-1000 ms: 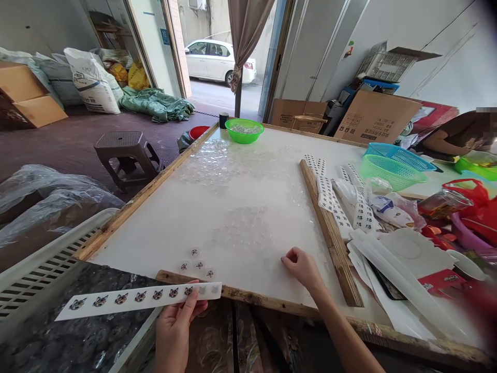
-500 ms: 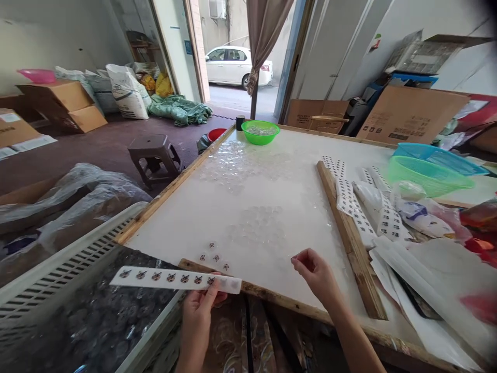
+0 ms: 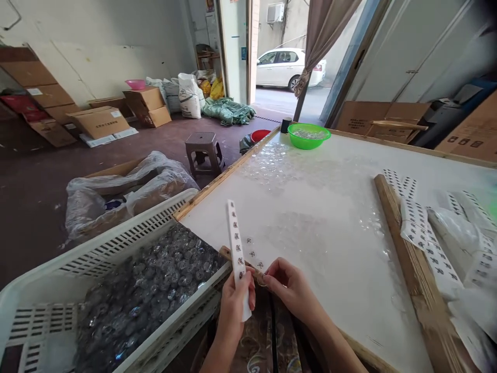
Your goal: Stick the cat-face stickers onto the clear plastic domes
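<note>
The left hand (image 3: 234, 303) hides part of the strip (image 3: 233, 241), whose prints (image 3: 238, 248) are too small to make out. Whether the right hand (image 3: 291, 287) pinches anything is unclear. The crate (image 3: 46, 292), near left, and blurred green basket (image 3: 493, 210), right, are cut off.

**Strip swung upright, hands drawn together**

The animal-face sticker strip (image 3: 236, 233), which stretched out to the left of the left hand (image 3: 233, 299), now points ahead of it, its plain end below the thumb. The right hand (image 3: 289, 289), previously well apart over the surface (image 3: 341, 217), has come in just beside the left, fingertips near its fingers. The view has turned leftward, showing more of the white crate (image 3: 42, 277) left of the left hand.
</note>
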A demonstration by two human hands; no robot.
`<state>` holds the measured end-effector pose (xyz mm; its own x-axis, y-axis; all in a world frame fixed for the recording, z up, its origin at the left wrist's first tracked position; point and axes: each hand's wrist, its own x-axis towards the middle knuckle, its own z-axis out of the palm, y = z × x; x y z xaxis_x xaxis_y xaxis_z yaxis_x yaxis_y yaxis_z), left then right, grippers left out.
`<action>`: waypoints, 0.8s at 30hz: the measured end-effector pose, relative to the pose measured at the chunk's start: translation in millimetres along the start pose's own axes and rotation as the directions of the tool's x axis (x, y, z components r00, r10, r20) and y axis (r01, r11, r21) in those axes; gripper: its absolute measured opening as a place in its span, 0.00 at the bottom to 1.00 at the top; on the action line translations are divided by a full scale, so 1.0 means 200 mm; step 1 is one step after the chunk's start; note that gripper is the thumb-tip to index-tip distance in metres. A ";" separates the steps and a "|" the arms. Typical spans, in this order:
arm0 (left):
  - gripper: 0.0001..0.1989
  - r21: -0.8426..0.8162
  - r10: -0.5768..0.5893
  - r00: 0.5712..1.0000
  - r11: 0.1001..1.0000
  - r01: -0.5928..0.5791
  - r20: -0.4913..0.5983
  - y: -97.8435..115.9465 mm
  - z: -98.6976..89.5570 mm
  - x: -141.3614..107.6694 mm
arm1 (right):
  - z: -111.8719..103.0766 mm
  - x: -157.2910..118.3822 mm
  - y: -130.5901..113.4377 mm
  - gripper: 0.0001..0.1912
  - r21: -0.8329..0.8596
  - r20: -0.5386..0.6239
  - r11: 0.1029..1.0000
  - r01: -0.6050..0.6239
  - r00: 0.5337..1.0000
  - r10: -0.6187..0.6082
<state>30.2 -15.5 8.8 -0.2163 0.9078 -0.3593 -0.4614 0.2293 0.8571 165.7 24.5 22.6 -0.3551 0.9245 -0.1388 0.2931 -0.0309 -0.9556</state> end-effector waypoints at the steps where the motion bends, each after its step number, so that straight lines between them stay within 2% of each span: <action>1: 0.15 0.039 -0.019 1.000 0.999 0.018 0.024 -0.01 0.00 0.00 | 0.00 0.00 0.00 0.10 -0.012 0.010 1.000 -0.003 1.000 0.003; 4: 0.16 0.134 -0.062 0.995 0.990 0.050 0.084 -0.02 0.00 0.01 | 0.00 0.00 0.00 0.08 -0.041 0.034 0.999 -0.005 0.999 0.006; 6: 0.17 0.134 -0.100 0.987 0.988 0.082 0.128 -0.02 -0.01 0.00 | 0.00 -0.01 0.00 0.07 -0.050 0.039 0.998 0.027 0.999 -0.025; 8: 0.17 0.086 -0.129 0.978 0.990 0.116 0.164 -0.01 0.00 0.00 | 0.01 -0.01 0.01 0.06 -0.063 0.011 0.990 0.126 0.992 -0.126; 11: 0.17 -0.049 -0.153 0.972 0.985 0.164 0.180 -0.01 0.01 0.00 | 0.02 -0.02 0.03 0.06 -0.103 -0.077 0.948 0.301 0.948 -0.309; 14: 0.17 -0.119 -0.160 0.965 0.975 0.187 0.207 0.00 0.03 0.00 | 0.04 -0.04 0.05 0.06 -0.044 -0.159 0.930 0.364 0.917 -0.366; 17: 0.17 -0.108 -0.159 0.968 0.977 0.182 0.193 0.02 0.04 0.00 | 0.05 -0.06 0.04 0.06 0.166 -0.198 0.928 0.334 0.933 -0.301; 20: 0.17 -0.092 -0.150 0.980 0.982 0.162 0.128 0.03 0.04 0.01 | 0.03 -0.07 0.00 0.08 0.358 -0.215 0.905 0.229 0.964 -0.158; 22: 0.17 -0.075 -0.136 0.985 0.987 0.144 0.107 0.03 0.04 0.00 | 0.02 -0.07 -0.02 0.11 0.415 -0.164 0.901 0.126 0.985 -0.062; 24: 0.17 -0.046 -0.117 0.988 0.991 0.122 0.102 0.03 0.04 -0.01 | 0.03 -0.06 -0.04 0.14 0.430 -0.061 0.903 0.013 0.998 0.014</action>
<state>34.7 -12.4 17.6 -0.0723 0.9057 -0.4176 -0.5233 0.3220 0.7889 163.2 11.1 30.1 -0.2964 0.9452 -0.1365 -0.1222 -0.1793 -0.9762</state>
